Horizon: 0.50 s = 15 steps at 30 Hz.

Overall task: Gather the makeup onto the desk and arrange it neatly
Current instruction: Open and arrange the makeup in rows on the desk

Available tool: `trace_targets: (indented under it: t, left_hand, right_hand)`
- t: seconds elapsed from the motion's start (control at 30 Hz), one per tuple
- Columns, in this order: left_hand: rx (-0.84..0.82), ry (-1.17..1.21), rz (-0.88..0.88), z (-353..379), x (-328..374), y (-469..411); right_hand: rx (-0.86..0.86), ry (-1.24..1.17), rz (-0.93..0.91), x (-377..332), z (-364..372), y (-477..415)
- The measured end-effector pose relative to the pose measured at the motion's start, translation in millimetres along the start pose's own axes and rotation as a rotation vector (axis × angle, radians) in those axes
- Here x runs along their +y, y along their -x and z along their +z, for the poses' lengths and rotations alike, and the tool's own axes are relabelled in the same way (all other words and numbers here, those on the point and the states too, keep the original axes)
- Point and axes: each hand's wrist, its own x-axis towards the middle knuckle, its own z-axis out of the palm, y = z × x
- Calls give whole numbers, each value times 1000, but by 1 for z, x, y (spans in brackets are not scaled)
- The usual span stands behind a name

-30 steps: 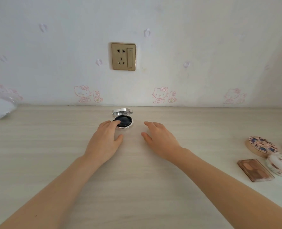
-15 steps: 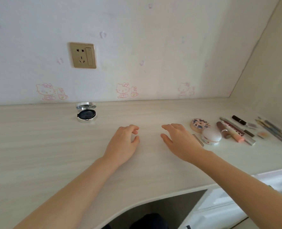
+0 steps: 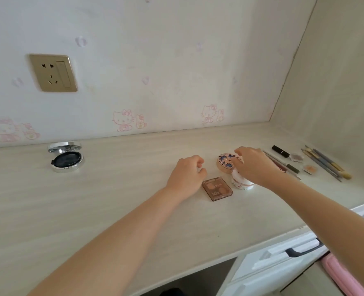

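Lying on the pale wood-grain desk (image 3: 95,210): open silver compact (image 3: 66,160) far left; mid-right, brown square palette (image 3: 217,188) nearest, white round jar (image 3: 242,183) just beside, patterned round compact (image 3: 225,165) behind; far right, black lipstick (image 3: 280,151), pencils (image 3: 284,166), brushes (image 3: 326,163).

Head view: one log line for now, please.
left hand: loosely curled, empty, beside brown palette | right hand: over patterned compact and white case, grip unclear | open black compact: apart, left
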Motion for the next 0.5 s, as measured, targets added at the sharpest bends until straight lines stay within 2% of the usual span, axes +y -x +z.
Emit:
trace_targets:
  t: [0.23, 0.5]
  left_hand:
    - [-121, -111, -61, 29, 13, -46]
    - [-235, -236, -92, 51, 17, -66]
  right_hand:
    - [-57, 178, 72, 25, 11, -31]
    - [-60, 124, 92, 25, 19, -43]
